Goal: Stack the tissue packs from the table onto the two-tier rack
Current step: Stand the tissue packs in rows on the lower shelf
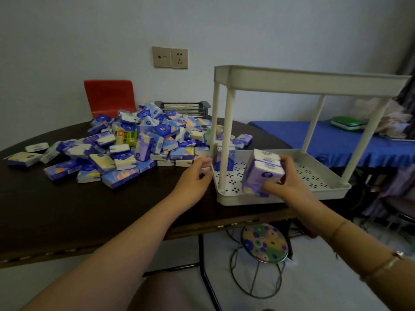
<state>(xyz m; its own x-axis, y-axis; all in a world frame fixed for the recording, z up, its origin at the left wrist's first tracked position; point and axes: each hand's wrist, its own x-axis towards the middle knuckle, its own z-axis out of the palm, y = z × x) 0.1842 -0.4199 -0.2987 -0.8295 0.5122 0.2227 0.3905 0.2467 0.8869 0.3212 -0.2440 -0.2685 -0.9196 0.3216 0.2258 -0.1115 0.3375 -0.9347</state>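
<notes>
A white two-tier rack (314, 81) stands at the right end of the dark table (67, 209). My right hand (289, 178) grips a small bundle of purple-and-white tissue packs (261, 171) over the front of the lower perforated tray (310, 173). One blue pack (226, 159) stands upright at the tray's back left corner. My left hand (195, 178) curls round the left rim of the lower tray, next to a pack at the pile's edge. A big heap of blue, purple and yellow tissue packs (139, 142) covers the table to the left of the rack.
A red chair back (110, 97) and a grey wire rack (184, 107) sit behind the heap. A round patterned stool (265, 243) stands under the table's front edge. To the right is a blue-covered surface (336, 140) with green items.
</notes>
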